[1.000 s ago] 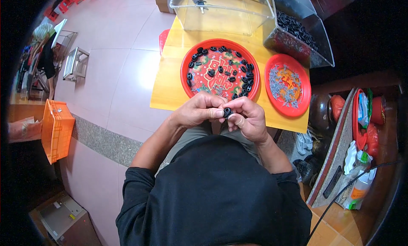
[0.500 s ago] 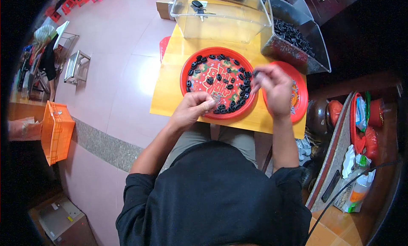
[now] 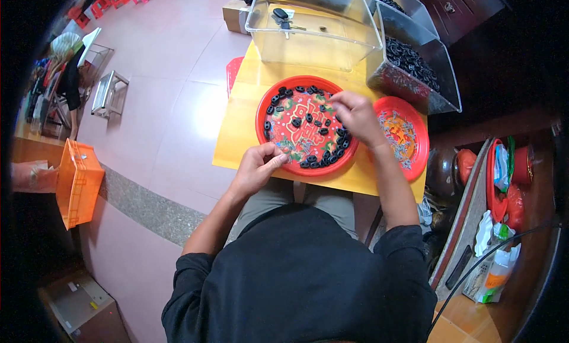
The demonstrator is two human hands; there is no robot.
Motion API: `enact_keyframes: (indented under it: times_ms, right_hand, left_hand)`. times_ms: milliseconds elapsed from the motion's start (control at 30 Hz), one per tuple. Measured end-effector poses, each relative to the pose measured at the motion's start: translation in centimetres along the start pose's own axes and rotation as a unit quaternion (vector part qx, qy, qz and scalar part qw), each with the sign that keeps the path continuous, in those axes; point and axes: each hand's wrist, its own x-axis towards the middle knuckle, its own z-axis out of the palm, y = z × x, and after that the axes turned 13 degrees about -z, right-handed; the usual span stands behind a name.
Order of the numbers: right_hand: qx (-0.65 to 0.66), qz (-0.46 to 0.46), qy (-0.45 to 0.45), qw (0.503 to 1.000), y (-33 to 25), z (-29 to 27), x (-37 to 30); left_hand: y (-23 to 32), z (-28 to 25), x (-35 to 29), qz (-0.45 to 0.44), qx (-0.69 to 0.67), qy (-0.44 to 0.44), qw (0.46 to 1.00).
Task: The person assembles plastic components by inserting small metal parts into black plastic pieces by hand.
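A round red tray with a patterned bottom lies before me. Small black plastic pieces with two holes ring its inside, a few are scattered at its middle, and small silvery pieces lie near its lower left. My left hand is at the tray's near left rim, thumb and forefinger pinched together; whatever is between them is too small to make out. Over the tray's right side, my right hand has its fingers closed at the tips, and I cannot see what they hold. Beside it a smaller red tray holds many silvery pieces.
Behind the trays on the yellow tabletop stands a clear bin with keys in it. A second clear bin, full of black parts, is at the far right. An orange crate is on the left.
My right hand has moved left, from between the two trays to over the large tray. My left hand stays by the near left rim. The whole view has shifted slightly.
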Motion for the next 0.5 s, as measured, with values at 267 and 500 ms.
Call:
enact_keyframes:
  times_ms: [267,500]
  right_hand:
    - [-0.178,-0.007,-0.137,0.974,0.4,4.9,-0.7]
    - [-0.136,0.083,-0.147,0.976,0.7,4.8,-0.2]
  left_hand:
    - [0.0,0.8,0.6,0.061,0.097,0.048,0.992]
    - [1.5,1.8,1.2,0.092,0.212,0.057,0.971]
